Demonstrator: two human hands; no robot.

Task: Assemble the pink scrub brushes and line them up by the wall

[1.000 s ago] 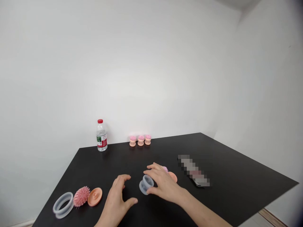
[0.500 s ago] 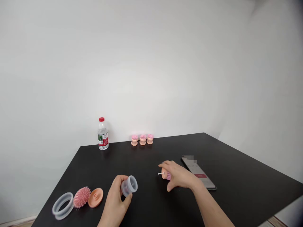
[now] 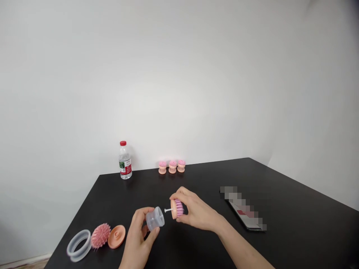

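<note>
While I watch from my remote station, both hands are closed on small parts over the black table (image 3: pixel 297 213), toward its near edge. The left hand (image 3: pixel 137 240) curls its fingers and thumb around a transparent plastic cup (image 3: pixel 155 219), which is tilted on its side. The right hand (image 3: pixel 197 211) pinches a round peach brush head (image 3: pixel 176 208) between thumb and fingertips, with its pink bristles facing right. A thin pale pin (image 3: pixel 168 210) sticks out left from the brush head, and its tip sits just beside the cup. From this camera, I cannot tell whether they touch.

Off to the near left, a transparent ring (image 3: pixel 79 245), a spiky pink brush piece (image 3: pixel 100 236) and a peach disc (image 3: pixel 116 236) lie close together in a row on the tabletop. Along the far edge, a water bottle (image 3: pixel 125 160) with a red cap stands upright at the left, and three small pink-and-peach brushes (image 3: pixel 172 167) stand in a line to its right. On the right, a phone (image 3: pixel 246 216) lies flat, its screen pixelated.
</note>
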